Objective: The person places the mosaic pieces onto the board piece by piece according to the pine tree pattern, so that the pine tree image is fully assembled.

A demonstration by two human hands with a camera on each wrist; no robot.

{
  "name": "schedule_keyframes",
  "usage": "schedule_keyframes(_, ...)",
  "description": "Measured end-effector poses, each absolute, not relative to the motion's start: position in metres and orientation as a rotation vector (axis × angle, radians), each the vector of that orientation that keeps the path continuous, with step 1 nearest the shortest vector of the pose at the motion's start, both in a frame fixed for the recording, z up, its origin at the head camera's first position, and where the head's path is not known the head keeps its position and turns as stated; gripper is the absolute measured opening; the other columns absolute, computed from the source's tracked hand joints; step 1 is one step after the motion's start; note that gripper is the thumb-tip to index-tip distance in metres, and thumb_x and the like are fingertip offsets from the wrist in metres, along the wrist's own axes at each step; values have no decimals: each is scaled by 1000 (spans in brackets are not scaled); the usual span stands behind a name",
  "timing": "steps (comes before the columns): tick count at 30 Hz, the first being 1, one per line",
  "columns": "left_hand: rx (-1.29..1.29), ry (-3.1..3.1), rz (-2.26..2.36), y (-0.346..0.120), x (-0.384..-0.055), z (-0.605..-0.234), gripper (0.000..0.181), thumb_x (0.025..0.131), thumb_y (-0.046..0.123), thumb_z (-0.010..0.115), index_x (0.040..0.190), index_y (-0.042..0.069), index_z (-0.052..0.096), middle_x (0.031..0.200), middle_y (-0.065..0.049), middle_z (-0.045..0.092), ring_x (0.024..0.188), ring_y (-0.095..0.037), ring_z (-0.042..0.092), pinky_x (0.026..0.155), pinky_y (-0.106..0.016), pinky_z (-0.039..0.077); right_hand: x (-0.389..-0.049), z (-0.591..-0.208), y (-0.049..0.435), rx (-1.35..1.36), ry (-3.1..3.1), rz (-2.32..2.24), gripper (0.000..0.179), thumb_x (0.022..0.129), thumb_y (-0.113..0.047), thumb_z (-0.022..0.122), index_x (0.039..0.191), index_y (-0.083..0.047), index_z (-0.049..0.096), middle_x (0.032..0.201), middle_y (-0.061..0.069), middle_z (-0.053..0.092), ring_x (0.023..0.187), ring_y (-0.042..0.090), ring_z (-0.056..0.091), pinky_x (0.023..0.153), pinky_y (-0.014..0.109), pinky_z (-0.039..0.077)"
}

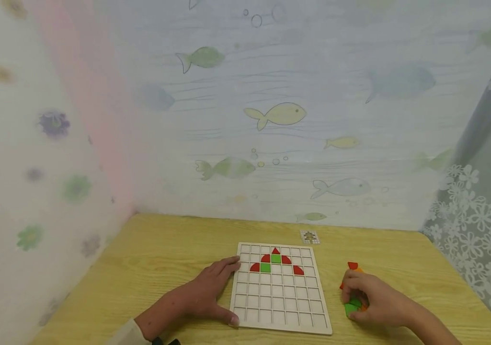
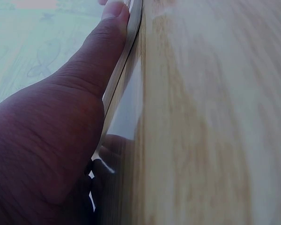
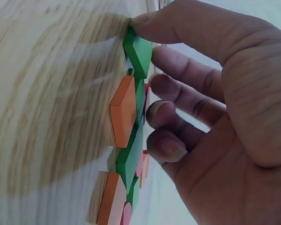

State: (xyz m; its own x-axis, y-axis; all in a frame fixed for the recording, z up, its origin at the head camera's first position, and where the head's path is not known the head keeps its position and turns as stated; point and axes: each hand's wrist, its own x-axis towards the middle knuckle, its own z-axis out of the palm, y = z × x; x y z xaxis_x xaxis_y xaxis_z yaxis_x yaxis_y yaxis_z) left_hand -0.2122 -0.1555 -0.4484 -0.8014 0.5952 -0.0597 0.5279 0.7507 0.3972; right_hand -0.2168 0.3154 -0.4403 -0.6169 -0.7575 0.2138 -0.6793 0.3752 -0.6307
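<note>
A white gridded board lies on the table, with red and green tiles set in its upper cells. My left hand rests along the board's left edge, fingers extended and thumb spread toward the near corner. The left wrist view shows the thumb against the board's side. Right of the board, my right hand is over a loose pile of tiles. Its thumb and index finger pinch a green square tile at the pile's near end; the other fingers curl beside the pile.
Green, red and orange tiles lie close together, partly overlapping, under the right hand. A small picture card with a tree-like pattern lies behind the board. Patterned curtains stand at the back and sides of the wooden table.
</note>
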Motion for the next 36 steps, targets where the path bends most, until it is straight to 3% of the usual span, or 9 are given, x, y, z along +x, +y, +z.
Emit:
schedule_keyframes(10,900,2766,541,-155,-213,-447,131,74,89,71,170,15,21,177,-1,15,160,-28,23,124,-58,30,-217,-442,315,-1308,2509,-1097,32,85,-5,88,101,-23,66,89,-8,65,66,1,50,55,20,47)
schedule_keyframes(21,889,2760,558,-155,-213,-447,131,73,90,70,170,17,21,177,0,14,160,-28,22,124,-59,30,-219,-440,313,-1272,2419,-1158,19,93,-7,81,101,-19,68,83,-7,63,69,-4,50,58,21,49)
schedule_keyframes(30,891,2761,556,-155,-213,-448,132,73,91,69,171,17,20,177,0,14,160,-28,22,124,-59,30,-222,-435,304,-1254,2455,-1107,15,98,-16,78,99,-24,65,85,-14,62,71,-3,53,60,22,50)
schedule_keyframes(36,902,2762,558,-155,-213,-448,132,73,89,71,170,16,21,177,-1,14,160,-28,22,124,-59,30,-226,-432,294,-1153,2468,-1135,10,99,-17,77,101,-20,67,88,-10,65,75,2,57,64,24,51)
